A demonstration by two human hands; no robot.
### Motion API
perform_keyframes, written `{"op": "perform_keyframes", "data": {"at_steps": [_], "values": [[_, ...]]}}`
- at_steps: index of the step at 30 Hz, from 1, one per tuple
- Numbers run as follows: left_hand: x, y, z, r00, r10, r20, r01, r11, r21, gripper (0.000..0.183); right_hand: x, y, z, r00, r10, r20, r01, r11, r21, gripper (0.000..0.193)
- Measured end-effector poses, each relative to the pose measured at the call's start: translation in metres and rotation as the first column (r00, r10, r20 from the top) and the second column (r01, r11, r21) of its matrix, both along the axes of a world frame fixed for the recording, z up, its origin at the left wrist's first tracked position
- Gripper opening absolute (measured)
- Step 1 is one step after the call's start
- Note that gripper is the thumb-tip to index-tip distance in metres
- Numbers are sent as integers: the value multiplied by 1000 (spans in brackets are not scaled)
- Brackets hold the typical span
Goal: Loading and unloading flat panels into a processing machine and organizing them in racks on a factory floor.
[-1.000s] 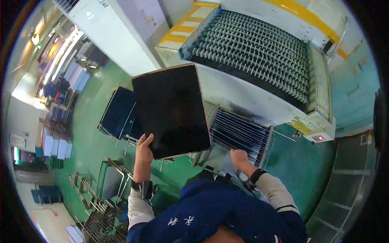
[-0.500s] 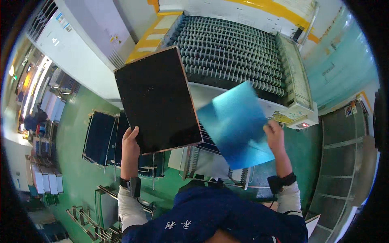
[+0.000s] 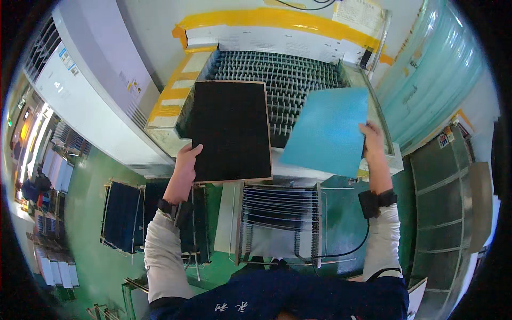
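Note:
My left hand (image 3: 186, 162) grips the lower left edge of a black rectangular panel (image 3: 230, 130) with a thin copper-coloured rim. My right hand (image 3: 373, 140) is closed on the right edge of a thin blue sheet (image 3: 330, 130), which tilts a little. Both pieces are held up side by side over the near part of a roller conveyor (image 3: 277, 69), whose rows of grey wheels show between and behind them. I cannot tell whether either piece touches the wheels. The fingers behind each piece are hidden.
Below my hands stands a slotted rack (image 3: 280, 213) holding several thin panels. More racks with dark panels (image 3: 121, 213) stand on the green floor to the left. A tall white cabinet (image 3: 90, 90) rises at the left; a grey metal frame (image 3: 442, 208) is at the right.
Both hands have moved forward, carrying the black panel and the blue sheet over the conveyor. The black panel now stands straighter, and the blue sheet has turned more upright. The rack below shows more fully.

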State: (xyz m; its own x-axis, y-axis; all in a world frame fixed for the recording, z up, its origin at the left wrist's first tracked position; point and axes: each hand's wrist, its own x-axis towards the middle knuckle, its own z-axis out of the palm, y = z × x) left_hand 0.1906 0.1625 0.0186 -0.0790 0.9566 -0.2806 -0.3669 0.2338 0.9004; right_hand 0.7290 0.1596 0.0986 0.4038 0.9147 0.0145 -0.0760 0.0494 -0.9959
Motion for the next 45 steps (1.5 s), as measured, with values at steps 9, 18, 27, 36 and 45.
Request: {"op": "perform_keyframes", "data": {"at_steps": [9,18,27,36,45], "values": [[7,48,-4,955,192,-227,-211,976,-62,37,-97,26,130,21,-416,909,37,909,416,22],[14,84,-28,831,240,-502,-156,967,203,35,-166,85,-25,89,158,983,-216,967,-136,35],[65,58,7,-89,255,-963,376,904,205,68,-117,40,-71,12,172,985,-322,933,-159,63],[76,136,-4,-134,173,-976,449,888,96,76,-97,93,-83,73,136,988,-213,970,-118,62],[91,181,0,-150,139,-979,440,896,60,78,-89,132,-83,70,163,984,-157,976,-150,63]]}}
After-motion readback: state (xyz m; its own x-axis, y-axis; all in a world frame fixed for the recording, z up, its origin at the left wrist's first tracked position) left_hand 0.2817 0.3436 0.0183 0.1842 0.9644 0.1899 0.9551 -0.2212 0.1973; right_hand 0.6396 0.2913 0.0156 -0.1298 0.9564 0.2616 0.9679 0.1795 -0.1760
